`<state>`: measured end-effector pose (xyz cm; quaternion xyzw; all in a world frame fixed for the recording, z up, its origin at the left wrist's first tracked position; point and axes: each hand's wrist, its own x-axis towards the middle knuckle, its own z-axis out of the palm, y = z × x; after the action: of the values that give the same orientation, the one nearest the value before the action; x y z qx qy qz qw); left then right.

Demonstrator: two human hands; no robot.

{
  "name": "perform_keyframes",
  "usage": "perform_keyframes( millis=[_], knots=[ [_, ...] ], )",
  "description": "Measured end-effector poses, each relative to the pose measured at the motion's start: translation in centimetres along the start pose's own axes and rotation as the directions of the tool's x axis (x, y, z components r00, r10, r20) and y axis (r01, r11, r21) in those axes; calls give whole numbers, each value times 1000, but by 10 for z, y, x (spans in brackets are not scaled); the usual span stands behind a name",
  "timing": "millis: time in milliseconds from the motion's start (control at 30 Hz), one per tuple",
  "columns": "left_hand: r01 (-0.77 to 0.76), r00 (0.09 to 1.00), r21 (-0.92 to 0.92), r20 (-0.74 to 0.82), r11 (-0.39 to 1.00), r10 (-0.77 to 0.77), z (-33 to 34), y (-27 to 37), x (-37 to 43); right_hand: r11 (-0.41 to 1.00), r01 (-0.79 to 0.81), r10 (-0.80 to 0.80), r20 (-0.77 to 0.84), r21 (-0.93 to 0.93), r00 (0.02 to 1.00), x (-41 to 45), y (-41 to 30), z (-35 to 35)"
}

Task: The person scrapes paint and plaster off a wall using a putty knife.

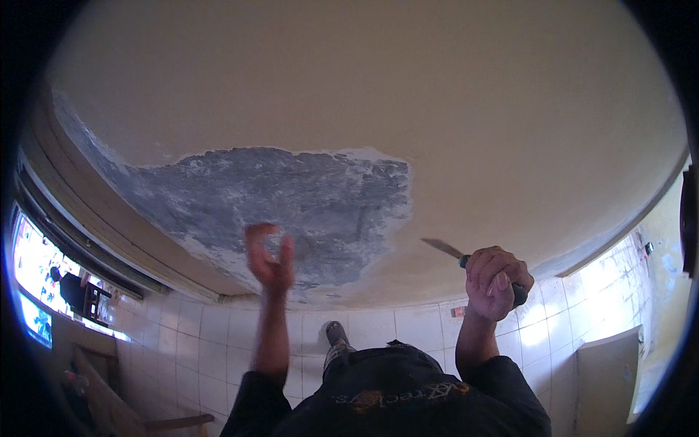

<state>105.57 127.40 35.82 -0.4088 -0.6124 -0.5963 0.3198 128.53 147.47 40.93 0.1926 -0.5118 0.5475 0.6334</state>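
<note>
My right hand grips the dark handle of a narrow-bladed knife or scraper. Its blade points left towards the wall; whether it touches the surface I cannot tell. My left hand, slightly blurred, is raised with thumb and fingers curved apart and nothing between them. Behind it on the beige painted wall spreads a bare grey patch with ragged, whitish edges. A thinner strip of the same grey runs from the patch up along the wall's left border.
White tiles cover the floor, with a small red object at the wall's foot. Wooden furniture stands lower left, a pale panel lower right. Near the bright opening at left is a person beside a dark chair.
</note>
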Motion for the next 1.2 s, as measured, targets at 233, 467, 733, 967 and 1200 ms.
perform_keyframes(
  millis=[233, 467, 733, 967, 1200],
  knots=[
    [-283, 916, 153, -250, 947, 314, -4, -48, 83, 978, 134, -112, 138, -160, 984, -9, 25, 17],
    [-382, 855, 214, -289, 899, 431, -1, -82, 78, 898, 187, -108, 212, -398, 971, -30, 64, 4],
    [-340, 866, 216, -306, 915, 394, 3, -81, 72, 936, 209, -100, 356, -283, 929, -31, 65, 5],
    [-363, 857, 253, -289, 897, 428, 4, -80, 79, 951, 95, 31, 398, -293, 917, -26, 53, 4],
    [-358, 865, 258, -271, 898, 422, 4, -75, 78, 827, 112, 269, 561, -551, 783, -15, 41, 1]
  ],
)
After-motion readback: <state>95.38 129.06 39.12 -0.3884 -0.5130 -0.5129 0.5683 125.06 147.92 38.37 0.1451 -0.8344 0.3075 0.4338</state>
